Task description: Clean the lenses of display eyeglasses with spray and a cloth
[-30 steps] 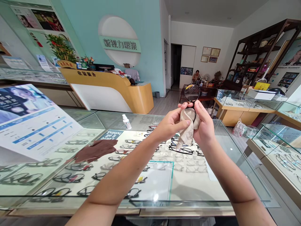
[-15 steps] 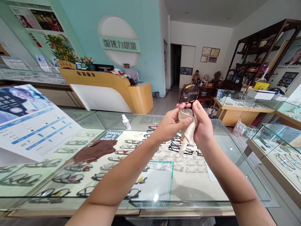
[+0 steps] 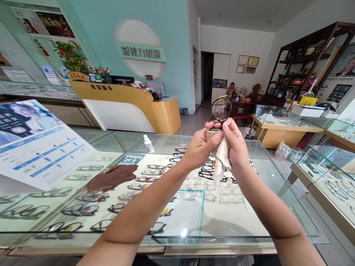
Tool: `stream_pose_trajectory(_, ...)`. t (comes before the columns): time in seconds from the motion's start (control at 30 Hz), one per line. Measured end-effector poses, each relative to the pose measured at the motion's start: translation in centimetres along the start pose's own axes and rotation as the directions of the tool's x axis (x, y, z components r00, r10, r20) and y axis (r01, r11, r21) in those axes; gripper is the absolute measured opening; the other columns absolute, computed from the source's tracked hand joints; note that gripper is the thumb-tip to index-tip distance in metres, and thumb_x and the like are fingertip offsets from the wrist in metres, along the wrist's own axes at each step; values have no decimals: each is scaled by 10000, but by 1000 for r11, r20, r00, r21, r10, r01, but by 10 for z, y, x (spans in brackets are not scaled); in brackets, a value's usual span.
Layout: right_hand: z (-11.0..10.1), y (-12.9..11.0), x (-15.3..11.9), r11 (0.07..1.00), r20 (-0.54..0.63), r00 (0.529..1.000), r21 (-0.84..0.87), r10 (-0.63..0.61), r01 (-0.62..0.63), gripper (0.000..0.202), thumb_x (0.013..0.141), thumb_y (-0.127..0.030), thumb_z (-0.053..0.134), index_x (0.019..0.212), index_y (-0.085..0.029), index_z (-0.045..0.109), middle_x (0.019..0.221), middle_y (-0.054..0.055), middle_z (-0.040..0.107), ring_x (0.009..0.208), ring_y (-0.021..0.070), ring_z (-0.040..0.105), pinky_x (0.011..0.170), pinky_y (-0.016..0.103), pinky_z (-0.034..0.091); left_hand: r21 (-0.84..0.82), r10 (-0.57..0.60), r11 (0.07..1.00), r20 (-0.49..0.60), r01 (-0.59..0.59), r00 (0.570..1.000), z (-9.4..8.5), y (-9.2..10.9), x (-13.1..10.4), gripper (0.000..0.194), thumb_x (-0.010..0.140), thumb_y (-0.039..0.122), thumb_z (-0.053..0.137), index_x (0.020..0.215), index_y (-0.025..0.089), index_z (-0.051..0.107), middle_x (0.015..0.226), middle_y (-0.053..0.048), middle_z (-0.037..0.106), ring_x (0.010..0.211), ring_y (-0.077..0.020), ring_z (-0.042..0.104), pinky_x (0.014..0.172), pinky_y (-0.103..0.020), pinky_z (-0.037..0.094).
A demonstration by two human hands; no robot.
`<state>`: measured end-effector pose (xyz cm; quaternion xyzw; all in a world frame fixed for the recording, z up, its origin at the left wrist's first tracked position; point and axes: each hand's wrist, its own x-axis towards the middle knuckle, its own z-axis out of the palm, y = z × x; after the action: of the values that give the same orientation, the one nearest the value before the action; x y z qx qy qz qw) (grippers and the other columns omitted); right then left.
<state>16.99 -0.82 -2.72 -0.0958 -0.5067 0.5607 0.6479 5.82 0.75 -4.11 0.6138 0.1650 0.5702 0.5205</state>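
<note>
Over the glass case (image 3: pixel 233 221), head view: black glasses (image 3: pixel 221 109) held on edge between both hands, upper lens clear above the fingertips, lower one mostly wrapped in beige cloth (image 3: pixel 220 157). Left hand (image 3: pixel 201 146) nearly closed, thumb pressing cloth on lens. Right hand (image 3: pixel 237 145) curled, fingers near the bridge, cloth hanging beside its palm. White bottle (image 3: pixel 149 144) and brown cloth (image 3: pixel 112 178) on the case, off left; frames (image 3: pixel 80 210) inside.
</note>
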Motion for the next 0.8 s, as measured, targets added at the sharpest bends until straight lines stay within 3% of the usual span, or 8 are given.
stream_pose_trajectory(0.17, 1, 0, -2, 1000, 9, 1000, -21, 4, -4, 341, 843, -480, 848, 820, -276, 576, 962, 16, 791, 1191, 245, 732, 1019, 409, 615, 58, 6, 998, -45, -3, 999, 0, 2, 0, 582, 769, 712, 850, 764, 174, 629, 723, 16, 509, 665, -120, 476, 597, -248, 430)
stream_pose_trajectory(0.23, 0, -1, -2, 999, -1, 1000, -49, 9, -9, 359, 827, -501, 858, 815, -278, 576, 959, 18, 791, 1189, 252, 727, 1017, 416, 615, 48, -10, 999, -64, 13, 998, -1, 2, 1, 547, 778, 683, 847, 772, 180, 633, 755, 5, 546, 722, -142, 528, 637, -255, 456)
stream_pose_trajectory(0.33, -1, -3, -2, 997, 2, 1000, -69, 16, -16, 389, 807, -524, 875, 795, -273, 578, 943, 21, 786, 1189, 259, 723, 1027, 421, 611, 41, -15, 999, -101, 19, 995, -4, 1, 2, 441, 788, 582, 845, 770, 191, 644, 842, -22, 631, 984, -221, 636, 853, -281, 529)
stream_pose_trajectory(0.43, -2, -5, -2, 997, 4, 1000, -71, 22, -21, 388, 796, -527, 885, 781, -271, 594, 924, 19, 779, 1180, 261, 726, 1030, 421, 607, 39, -34, 998, -125, 39, 992, -6, 1, 3, 335, 774, 503, 807, 810, 194, 685, 912, -27, 675, 1172, -265, 622, 1014, -315, 508)
stream_pose_trajectory(0.8, -6, -8, 0, 993, 26, 1000, -113, 17, -14, 320, 818, -503, 859, 788, -275, 635, 897, 12, 786, 1133, 257, 739, 1035, 438, 601, -142, -233, 970, -290, 199, 928, -8, 4, 2, 365, 589, 355, 808, 909, 189, 754, 964, 4, 724, 1155, -256, 629, 1018, -347, 491)
